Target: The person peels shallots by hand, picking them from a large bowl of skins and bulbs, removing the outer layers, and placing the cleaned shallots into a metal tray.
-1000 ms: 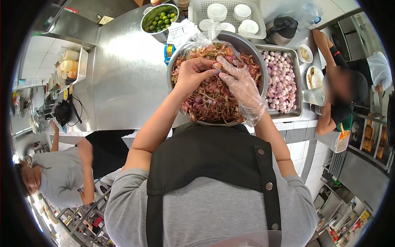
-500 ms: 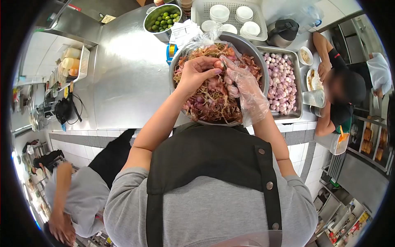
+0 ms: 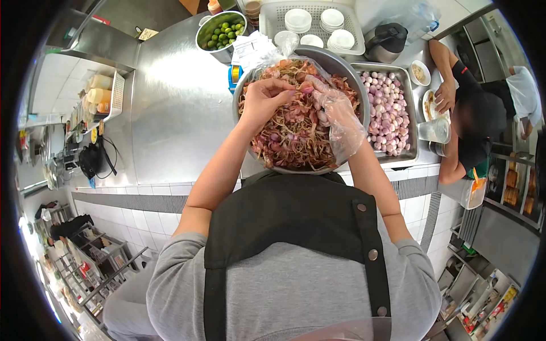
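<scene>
A large metal bowl (image 3: 236, 111) is heaped with shallot skins (image 3: 293, 142) and dry roots. Above the heap, my bare left hand (image 3: 264, 102) has thumb and index finger drawn together in a pinch; what lies between the tips is too small to make out. Close to those tips, a pinkish shallot (image 3: 307, 89) sticks out from my right hand (image 3: 340, 116). That hand wears a clear plastic glove, and its fingers are curled around several shallots, partly hidden by the plastic. Right of the bowl, a metal tray (image 3: 414, 113) holds many peeled shallots (image 3: 388, 113).
Behind the bowl are a pot (image 3: 223, 54) of green limes, a paper slip (image 3: 250, 48), a perforated basket (image 3: 273, 20) with white dishes and a dark-lidded jug (image 3: 387, 42). A person in a black cap (image 3: 483, 111) leans at the right, beside a plate and a plastic cup (image 3: 435, 131).
My left hand has drawn slightly away from the shallot in my right hand. The person at lower left has moved mostly out of sight. The co-worker's hand at right has shifted over the plate.
</scene>
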Motion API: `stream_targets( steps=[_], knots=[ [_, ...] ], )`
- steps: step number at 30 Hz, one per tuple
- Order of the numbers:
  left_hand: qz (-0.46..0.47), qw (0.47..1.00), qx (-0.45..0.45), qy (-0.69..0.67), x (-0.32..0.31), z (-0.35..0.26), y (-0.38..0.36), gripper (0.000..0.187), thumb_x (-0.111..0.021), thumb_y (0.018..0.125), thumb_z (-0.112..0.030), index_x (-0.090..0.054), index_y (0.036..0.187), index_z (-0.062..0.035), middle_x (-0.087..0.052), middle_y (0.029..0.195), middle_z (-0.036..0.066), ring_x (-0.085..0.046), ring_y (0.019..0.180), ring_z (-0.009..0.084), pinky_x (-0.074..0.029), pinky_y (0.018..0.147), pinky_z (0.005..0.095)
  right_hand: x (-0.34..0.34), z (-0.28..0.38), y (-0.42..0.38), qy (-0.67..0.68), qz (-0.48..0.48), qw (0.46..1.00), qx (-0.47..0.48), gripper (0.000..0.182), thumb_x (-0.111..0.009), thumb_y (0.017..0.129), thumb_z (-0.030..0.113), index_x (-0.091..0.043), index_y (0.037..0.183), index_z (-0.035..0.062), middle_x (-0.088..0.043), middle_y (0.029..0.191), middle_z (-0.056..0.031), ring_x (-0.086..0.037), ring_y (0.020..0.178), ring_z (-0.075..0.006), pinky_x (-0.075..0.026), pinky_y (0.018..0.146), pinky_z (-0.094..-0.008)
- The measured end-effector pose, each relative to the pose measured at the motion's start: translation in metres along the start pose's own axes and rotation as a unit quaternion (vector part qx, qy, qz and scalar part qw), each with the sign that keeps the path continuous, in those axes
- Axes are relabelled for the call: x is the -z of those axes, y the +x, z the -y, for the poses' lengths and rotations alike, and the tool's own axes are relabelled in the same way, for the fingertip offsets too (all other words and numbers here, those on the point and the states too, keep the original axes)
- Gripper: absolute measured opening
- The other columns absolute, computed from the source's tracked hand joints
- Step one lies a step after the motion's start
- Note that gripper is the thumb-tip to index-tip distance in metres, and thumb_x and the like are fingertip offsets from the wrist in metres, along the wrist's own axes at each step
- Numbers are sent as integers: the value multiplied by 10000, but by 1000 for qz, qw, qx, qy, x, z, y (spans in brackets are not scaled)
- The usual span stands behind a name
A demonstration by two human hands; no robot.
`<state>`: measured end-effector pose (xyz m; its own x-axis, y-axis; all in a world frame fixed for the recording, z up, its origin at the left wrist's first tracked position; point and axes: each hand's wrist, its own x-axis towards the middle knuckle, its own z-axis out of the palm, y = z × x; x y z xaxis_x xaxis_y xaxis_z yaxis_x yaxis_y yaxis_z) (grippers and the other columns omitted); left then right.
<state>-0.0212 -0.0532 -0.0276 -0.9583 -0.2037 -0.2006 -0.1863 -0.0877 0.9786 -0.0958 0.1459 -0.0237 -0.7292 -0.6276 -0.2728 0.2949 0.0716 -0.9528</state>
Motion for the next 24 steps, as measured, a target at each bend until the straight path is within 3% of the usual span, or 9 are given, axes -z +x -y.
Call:
stream_targets(
  steps=[1, 4, 7, 8, 10, 13, 17, 22, 24],
  knots=[
    [1, 1000, -1, 2, -2, 0, 1, 299, -733, 853, 28, -668, 1143, 59, -707, 1076, 119, -695, 922, 149, -569, 817, 267, 3, 5, -2, 87, -6, 993, -81, 412, -577, 1007, 168, -560, 1416, 125, -506, 714, 60, -417, 541, -40, -317, 439, -199],
    [-28, 997, -71, 24, -13, -11, -6, 314, -780, 832, -35, -690, 1126, 29, -710, 1080, 90, -700, 855, 139, -563, 772, 261, 2, 8, -5, 125, 21, 988, -90, 411, -573, 1007, 161, -554, 1414, 110, -504, 714, 57, -419, 548, -34, -310, 436, -195],
    [-62, 955, -94, 273, -17, -30, -8, 367, -888, 706, -289, -759, 983, -87, -692, 1069, 55, -649, 790, 225, -542, 758, 355, -6, 28, -17, 174, 26, 978, -111, 402, -575, 1004, 173, -559, 1399, 99, -495, 735, 58, -413, 563, -31, -293, 454, -182],
    [-63, 955, -94, 273, -18, -30, -7, 367, -888, 706, -289, -759, 983, -87, -692, 1069, 55, -649, 790, 225, -542, 758, 355, -7, 31, -19, 174, 26, 978, -111, 402, -575, 1004, 173, -559, 1399, 99, -495, 735, 58, -413, 563, -31, -293, 454, -182],
    [-133, 860, -251, 425, -20, -32, -7, 322, -890, 665, -200, -765, 943, -97, -710, 1076, 75, -644, 925, 226, -525, 838, 363, -7, 34, -23, 232, 57, 965, -111, 398, -583, 1001, 194, -560, 1384, 87, -480, 767, 58, -397, 573, -30, -283, 481, -174],
    [-143, 826, -257, 481, -23, -43, -9, 291, -866, 659, -188, -753, 909, -89, -719, 990, 83, -638, 941, 288, -506, 881, 420, -4, 30, -20, 255, 63, 956, -128, 386, -585, 1002, 210, -565, 1369, 92, -469, 792, 60, -385, 578, -33, -283, 497, -176],
    [-116, 841, -226, 477, -16, -35, -2, 242, -836, 689, -168, -744, 892, -73, -721, 888, 75, -659, 907, 267, -522, 847, 393, -4, 28, -19, 258, 69, 953, -140, 388, -588, 1000, 215, -567, 1367, 89, -476, 794, 59, -397, 584, -36, -299, 497, -180],
    [-112, 931, -120, 326, -4, -27, 0, 191, -799, 701, -120, -733, 864, -46, -718, 849, 90, -684, 816, 238, -553, 762, 335, 5, 4, -1, 192, -40, 978, -75, 420, -587, 998, 223, -536, 1379, 55, -506, 794, 38, -429, 595, -42, -314, 506, -177],
    [-121, 912, -170, 354, 1, -26, 0, 186, -793, 702, -85, -730, 872, -43, -718, 838, 89, -689, 774, 211, -554, 716, 313, 13, 11, -2, 115, -21, 989, -88, 455, -573, 1006, 249, -516, 1418, 66, -519, 785, 20, -453, 600, -54, -334, 501, -194]
  ],
)
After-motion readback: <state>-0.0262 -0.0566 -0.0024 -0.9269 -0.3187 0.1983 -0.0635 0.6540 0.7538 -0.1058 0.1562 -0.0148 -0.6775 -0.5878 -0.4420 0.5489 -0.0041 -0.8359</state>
